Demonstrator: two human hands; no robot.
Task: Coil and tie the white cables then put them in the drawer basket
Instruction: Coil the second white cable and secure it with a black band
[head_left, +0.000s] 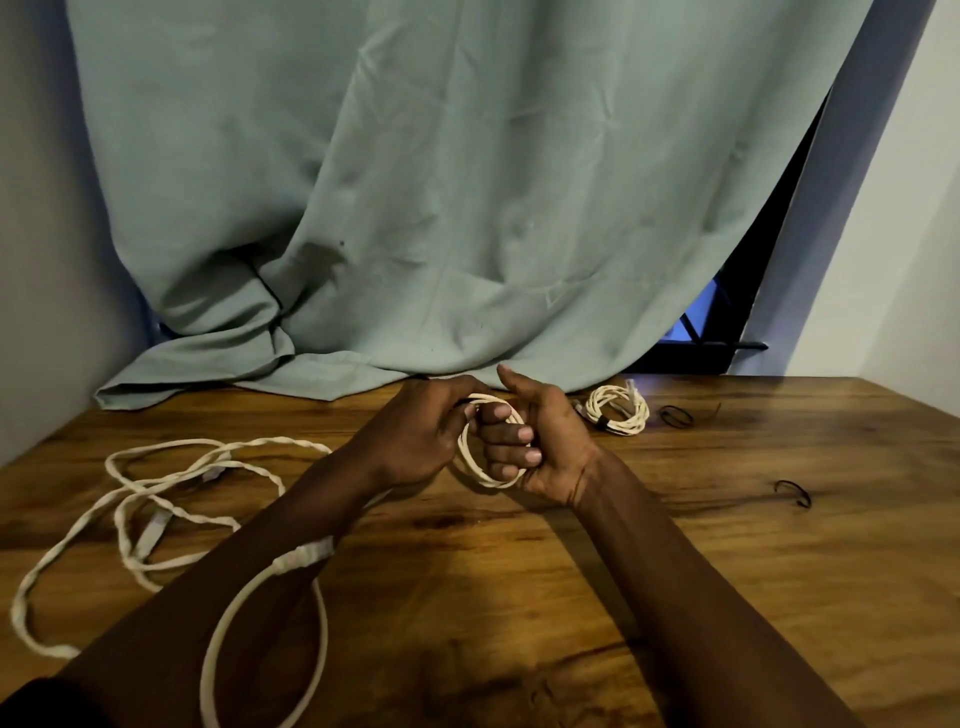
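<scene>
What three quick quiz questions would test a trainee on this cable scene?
1. True or false: the tied coil lies on the table, to the right of the right hand.
2. How many loose black ties lie on the table? A one, B two, C four.
3. What do the left hand and right hand hold between them?
Key: 1 true; 2 B; 3 a white cable coil, not yet tied.

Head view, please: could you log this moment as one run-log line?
step: coiling | left hand: holds cable coil | right hand: grips it | tied coil: on table | black ties: two, loose | drawer basket: unseen
</scene>
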